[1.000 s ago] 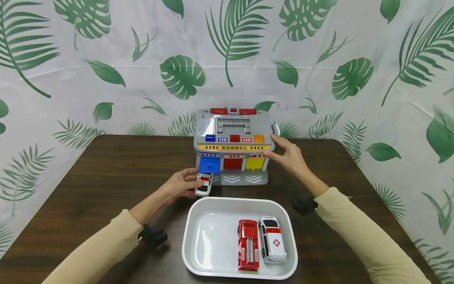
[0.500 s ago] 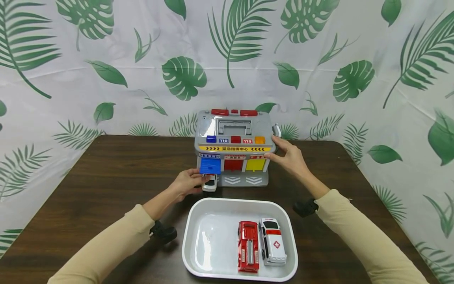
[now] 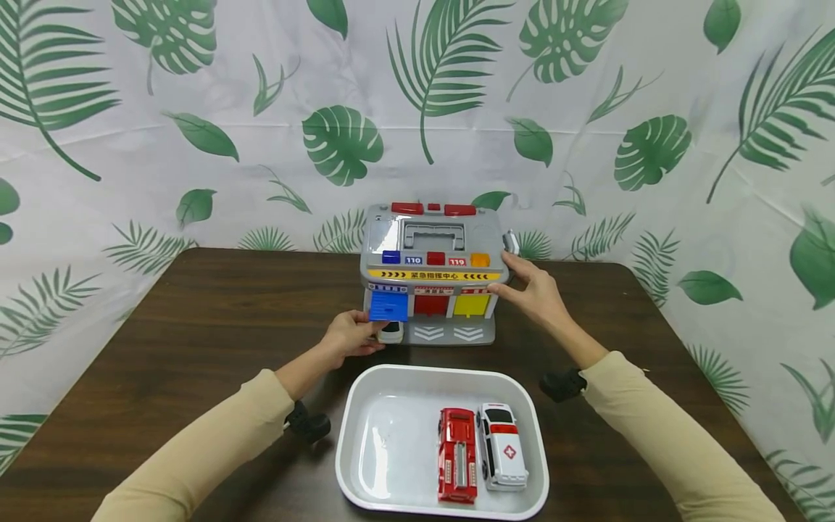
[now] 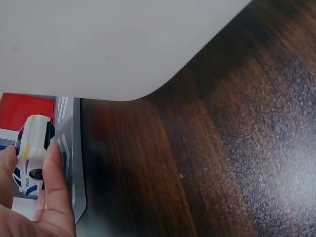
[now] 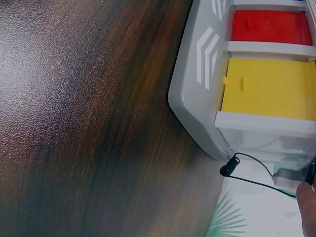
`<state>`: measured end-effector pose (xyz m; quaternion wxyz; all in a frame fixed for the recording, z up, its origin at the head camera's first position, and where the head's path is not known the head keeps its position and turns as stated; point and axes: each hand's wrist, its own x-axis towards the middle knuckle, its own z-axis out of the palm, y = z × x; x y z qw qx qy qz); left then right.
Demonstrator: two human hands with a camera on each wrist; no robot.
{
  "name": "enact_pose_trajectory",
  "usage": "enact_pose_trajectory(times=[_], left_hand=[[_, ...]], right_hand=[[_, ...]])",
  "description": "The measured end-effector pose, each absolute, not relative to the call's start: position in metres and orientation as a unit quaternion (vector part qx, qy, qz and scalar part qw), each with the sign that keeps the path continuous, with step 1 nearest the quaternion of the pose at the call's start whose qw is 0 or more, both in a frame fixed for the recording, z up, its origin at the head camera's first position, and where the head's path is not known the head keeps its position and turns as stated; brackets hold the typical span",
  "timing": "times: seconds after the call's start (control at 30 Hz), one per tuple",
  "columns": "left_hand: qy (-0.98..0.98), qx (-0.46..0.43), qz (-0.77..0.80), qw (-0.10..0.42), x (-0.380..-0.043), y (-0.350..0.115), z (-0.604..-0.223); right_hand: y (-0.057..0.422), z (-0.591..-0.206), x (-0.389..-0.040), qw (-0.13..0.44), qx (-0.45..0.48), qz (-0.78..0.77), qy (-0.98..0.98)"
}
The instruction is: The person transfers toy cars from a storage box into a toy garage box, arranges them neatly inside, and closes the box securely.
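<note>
A white toy police car [image 4: 34, 143] is between the thumb and fingers of my left hand [image 3: 347, 337], which grips it by its sides. In the head view, most of the car is hidden under the raised blue door [image 3: 388, 307] at the left bay of a grey toy garage [image 3: 433, 250]. My right hand [image 3: 533, 290] holds the garage at the right corner of its roof, thumb toward the front. The red door [image 3: 431, 305] and yellow door [image 3: 471, 305] are down. Only a little of the right hand shows in the right wrist view.
A white tray [image 3: 349, 435] stands in front of the garage. In its right half lie a red toy fire truck [image 3: 457, 453] and a white toy ambulance [image 3: 504, 449]. Under everything is a dark wooden table [image 3: 248, 304], with a leaf-print cloth [image 3: 261, 181] behind.
My left hand has moved the police car rightward and back, under the blue door, so less of it shows. My right hand has stayed on the garage roof.
</note>
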<state>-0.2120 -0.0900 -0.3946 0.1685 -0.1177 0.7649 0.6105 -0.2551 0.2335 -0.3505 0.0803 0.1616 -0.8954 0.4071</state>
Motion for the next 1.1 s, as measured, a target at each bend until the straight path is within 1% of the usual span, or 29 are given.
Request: enact_pose_trajectory(times=[0.33,0.57,0.87,1.1], left_hand=[[0.713,-0.129,0.669,0.166,-0.213,-0.088,-0.397],[0.660,-0.139,0.724,0.145,-0.212,-0.084,-0.399],[0.646,-0.166,0.734,0.124,-0.215,-0.078,-0.399],[0.633,-0.151,0.752,0.105,-0.217,-0.078,-0.401]], right_hand=[[0.234,-0.351,-0.256,0.083,0.163,0.414,-0.892],[0.234,-0.352,-0.255,0.082,0.164,0.419,-0.889],[0.234,-0.353,-0.255,0.082,0.162,0.417,-0.890],[0.234,-0.354,-0.256,0.084,0.164,0.421,-0.888]])
